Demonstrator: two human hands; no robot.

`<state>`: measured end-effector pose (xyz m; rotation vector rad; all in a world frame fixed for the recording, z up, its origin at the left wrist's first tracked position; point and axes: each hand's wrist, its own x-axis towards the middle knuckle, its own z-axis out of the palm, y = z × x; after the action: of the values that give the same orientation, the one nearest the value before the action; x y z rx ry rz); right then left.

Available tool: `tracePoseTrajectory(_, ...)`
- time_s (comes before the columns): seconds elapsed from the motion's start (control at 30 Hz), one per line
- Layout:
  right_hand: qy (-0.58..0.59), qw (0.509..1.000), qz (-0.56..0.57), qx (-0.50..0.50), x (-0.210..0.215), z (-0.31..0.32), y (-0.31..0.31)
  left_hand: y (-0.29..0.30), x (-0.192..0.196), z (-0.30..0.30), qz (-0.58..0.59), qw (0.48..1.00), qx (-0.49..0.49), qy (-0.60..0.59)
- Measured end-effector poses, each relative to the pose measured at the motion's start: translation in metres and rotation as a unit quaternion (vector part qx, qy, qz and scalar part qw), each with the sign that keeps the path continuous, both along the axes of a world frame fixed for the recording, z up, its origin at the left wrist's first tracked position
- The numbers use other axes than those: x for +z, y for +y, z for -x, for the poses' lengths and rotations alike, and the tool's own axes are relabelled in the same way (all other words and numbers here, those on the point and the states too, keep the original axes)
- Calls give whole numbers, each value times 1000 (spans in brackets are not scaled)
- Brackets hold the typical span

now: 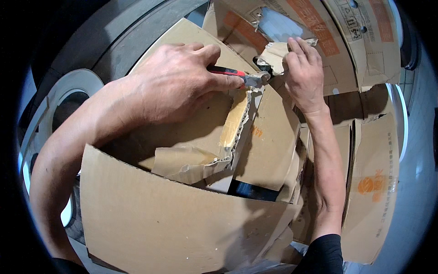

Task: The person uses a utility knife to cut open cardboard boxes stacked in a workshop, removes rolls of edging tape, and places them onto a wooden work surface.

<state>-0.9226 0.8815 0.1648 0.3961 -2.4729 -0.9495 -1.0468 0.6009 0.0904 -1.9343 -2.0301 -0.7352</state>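
Observation:
My left hand point(182, 80) is closed around the red-and-black handle of a tool with a metal head, which looks like pliers point(254, 81). The metal head reaches the torn corner of an opened cardboard box point(200, 123). Fingers pinched, my right hand point(305, 68) grips a ragged strip of torn cardboard point(273, 55) just beyond the tool's head. Some dark thing shows under that strip, too small to name. Along the box's torn edge point(238, 121), the corrugated layer is exposed and shiny tape lies on it. The tool's inner handle is hidden by my left palm.
A large cardboard flap point(182, 214) spans the near side. Printed cartons point(372, 192) stand at the right, and another carton point(337, 41) with a torn pale patch lies at the back. White ring-shaped objects point(86, 80) are on the left, beside a grey slatted surface.

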Motion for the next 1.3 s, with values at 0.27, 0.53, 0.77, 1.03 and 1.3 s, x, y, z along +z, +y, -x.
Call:
tracePoseTrajectory(0.27,-93,995,-2,-25,19,15,7,1,13,-9,71,996,32,38)
tracePoseTrajectory(0.53,-106,970,154,-155,21,-28,-12,8,-11,7,55,995,61,61)
tracePoseTrajectory(0.77,-57,960,232,-144,37,-67,-20,5,-8,6,11,998,37,52)
tracePoseTrajectory(1.03,7,915,350,-199,-24,-182,-25,5,-14,11,-41,995,-4,87)
tracePoseTrajectory(1.3,57,901,371,-217,-22,-219,-69,-21,21,6,72,992,32,-102)
